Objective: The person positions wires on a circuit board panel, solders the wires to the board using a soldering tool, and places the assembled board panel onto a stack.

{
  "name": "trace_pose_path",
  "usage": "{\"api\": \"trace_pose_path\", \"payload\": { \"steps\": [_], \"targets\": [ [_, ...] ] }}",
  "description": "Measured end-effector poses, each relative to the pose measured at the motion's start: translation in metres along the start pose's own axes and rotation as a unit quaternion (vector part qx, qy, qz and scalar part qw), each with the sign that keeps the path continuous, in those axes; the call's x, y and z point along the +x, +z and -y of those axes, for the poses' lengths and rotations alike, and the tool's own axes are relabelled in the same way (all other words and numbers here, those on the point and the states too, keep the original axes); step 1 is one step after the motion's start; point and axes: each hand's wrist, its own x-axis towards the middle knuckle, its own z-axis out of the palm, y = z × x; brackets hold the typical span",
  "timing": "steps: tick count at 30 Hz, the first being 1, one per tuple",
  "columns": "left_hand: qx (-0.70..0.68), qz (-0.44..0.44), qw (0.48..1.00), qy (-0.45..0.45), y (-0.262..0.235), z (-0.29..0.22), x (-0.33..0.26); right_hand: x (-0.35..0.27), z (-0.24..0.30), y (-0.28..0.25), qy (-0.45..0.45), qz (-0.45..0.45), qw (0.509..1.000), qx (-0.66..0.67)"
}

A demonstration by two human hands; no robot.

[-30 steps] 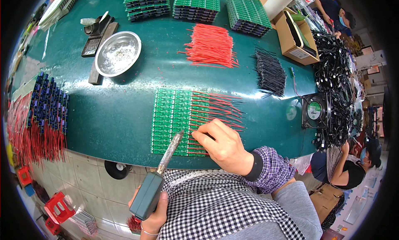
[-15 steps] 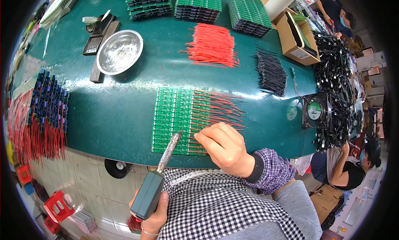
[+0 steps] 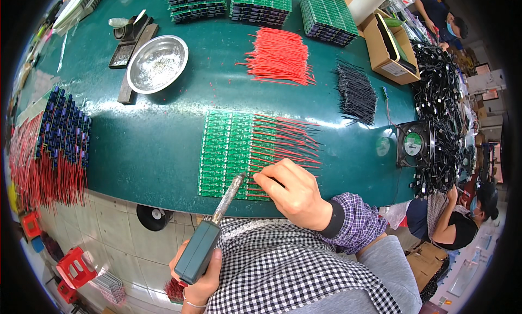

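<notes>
A green circuit board panel [image 3: 225, 156], made up of many small boards, lies near the table's front edge. Red and black wires [image 3: 291, 134] stick out from its right part in a row. My left hand [image 3: 204, 278] is wrapped round the dark green handle of a soldering iron [image 3: 200, 251]. The iron's tip points up and right, over the panel, close to my right fingertips. With thumb and forefinger pinched, my right hand [image 3: 296, 194] holds a thin wire at the panel's lower right part. The wire itself is mostly hidden by the fingers.
Behind the panel lie a red wire pile [image 3: 277, 56] and a black wire pile [image 3: 356, 94]. A metal bowl [image 3: 157, 64] stands back left. Stacked panels [image 3: 261, 4] line the far side; wired boards [image 3: 60, 134] sit left. A small fan [image 3: 413, 144] stands right. Co-workers are at right.
The soldering iron in my left hand has moved a little to the right, its tip nearer my right fingertips. My right hand stays pinched at almost the same place.
</notes>
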Motion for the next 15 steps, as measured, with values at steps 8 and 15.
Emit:
{"api": "trace_pose_path", "payload": {
  "steps": [8, 15],
  "targets": [
    [-0.027, -0.005, 1.0, 0.003, 0.004, 0.004, 0.001, 0.001, 0.001, 0.0, -0.005, 0.002, 1.0, -0.013],
    [-0.021, -0.002, 0.999, -0.031, -0.001, 0.018, -0.017, 0.001, 0.001, -0.001, -0.006, 0.008, 1.0, -0.023]
  ]
}}
